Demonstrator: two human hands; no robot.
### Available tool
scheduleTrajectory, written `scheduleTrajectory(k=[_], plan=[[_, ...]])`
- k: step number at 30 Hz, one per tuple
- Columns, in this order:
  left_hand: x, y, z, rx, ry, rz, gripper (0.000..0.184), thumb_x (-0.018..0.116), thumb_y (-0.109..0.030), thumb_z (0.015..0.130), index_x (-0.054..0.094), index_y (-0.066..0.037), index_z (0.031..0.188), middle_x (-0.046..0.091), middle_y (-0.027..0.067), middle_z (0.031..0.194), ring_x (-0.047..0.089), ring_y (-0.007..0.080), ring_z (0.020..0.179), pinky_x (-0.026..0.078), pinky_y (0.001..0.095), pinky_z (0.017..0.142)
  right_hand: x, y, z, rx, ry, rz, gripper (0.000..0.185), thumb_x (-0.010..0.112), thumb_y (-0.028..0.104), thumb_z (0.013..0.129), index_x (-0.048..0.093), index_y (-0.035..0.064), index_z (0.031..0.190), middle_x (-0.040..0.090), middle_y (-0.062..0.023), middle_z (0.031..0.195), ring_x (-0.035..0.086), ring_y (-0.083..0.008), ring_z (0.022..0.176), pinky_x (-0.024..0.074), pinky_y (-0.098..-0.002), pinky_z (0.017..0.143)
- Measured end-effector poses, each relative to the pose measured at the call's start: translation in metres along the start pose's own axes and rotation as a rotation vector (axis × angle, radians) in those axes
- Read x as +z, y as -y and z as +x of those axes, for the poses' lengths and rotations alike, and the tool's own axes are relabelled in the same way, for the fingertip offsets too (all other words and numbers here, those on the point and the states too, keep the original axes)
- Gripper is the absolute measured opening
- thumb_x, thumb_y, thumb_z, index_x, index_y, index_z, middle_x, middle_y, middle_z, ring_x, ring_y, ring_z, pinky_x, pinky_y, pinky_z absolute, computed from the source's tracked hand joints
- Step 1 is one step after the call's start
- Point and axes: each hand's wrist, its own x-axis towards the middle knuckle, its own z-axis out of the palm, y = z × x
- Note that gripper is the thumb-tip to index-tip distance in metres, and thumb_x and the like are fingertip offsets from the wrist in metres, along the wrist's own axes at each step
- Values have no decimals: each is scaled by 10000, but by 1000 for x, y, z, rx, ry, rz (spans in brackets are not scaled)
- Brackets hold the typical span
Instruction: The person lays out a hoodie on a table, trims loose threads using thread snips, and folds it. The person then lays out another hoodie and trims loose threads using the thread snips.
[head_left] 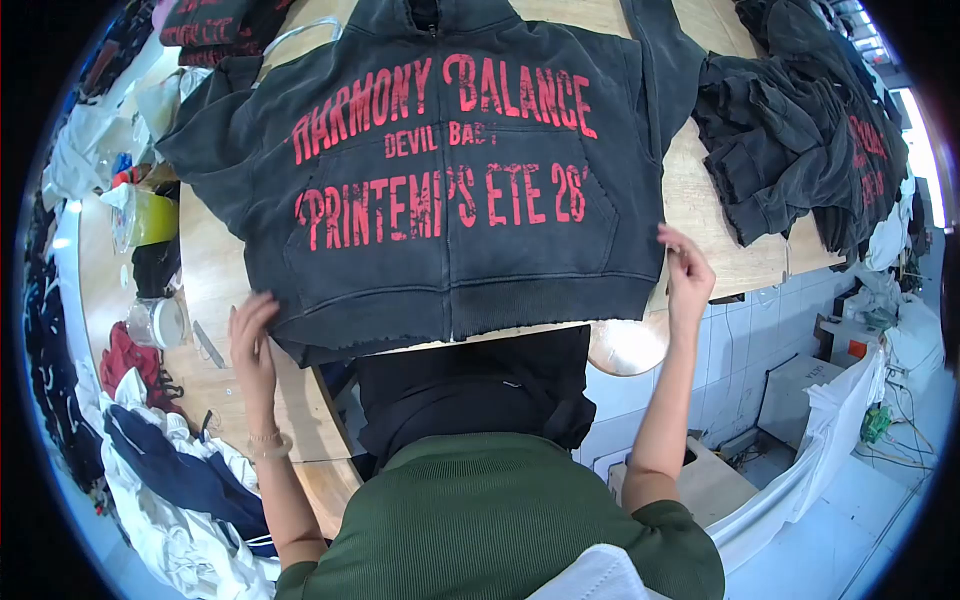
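Note:
A washed-black zip hoodie [390,270] with red lettering lies spread face up on the wooden table, its hem towards me and its front zipped. My left hand [253,340] is at the hoodie's lower left corner, fingers stretched out with their tips at the edge of the cloth; whether they touch it I cannot tell. Beside the right side edge, my right hand [688,275] is raised with its fingers apart and slightly bent, nothing in them. The hood is partly cut off at the top of the view.
Dark garments with red print [790,150] are heaped at the right. On the left stand a clear plastic jar [156,323] and a yellow item [152,218], near a metal ruler-like strip [209,343]. White and navy cloth [185,470] lies piled at lower left. A round stool seat [628,345] shows below the table edge.

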Motion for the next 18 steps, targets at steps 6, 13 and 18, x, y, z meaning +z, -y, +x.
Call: scheduleTrajectory(k=[6,13,18], plan=[[1,-22,-1,31,-12,-71,331,517,104,766,653,-40,1031,640,83,1148,549,282,1177,292,441,1109,-4,15,-25,59,313,-315,412,429,-198,742,689,-13,1002,665,-104,1152,618,-175,1036,468,-238,871],[13,29,109,-259,-413,-848,246,543,-65,949,577,13,1180,654,64,983,590,95,906,435,212,811,25,-13,77,122,-17,72,96,574,91,904,616,33,841,486,49,623,399,-40,502,300,-225,450],[33,76,156,-299,-423,-911,188,585,-73,936,591,-5,1110,636,48,1017,572,88,918,427,205,828,51,-12,115,178,5,89,154,690,217,873,642,74,845,480,75,629,341,-37,499,249,-228,448]])
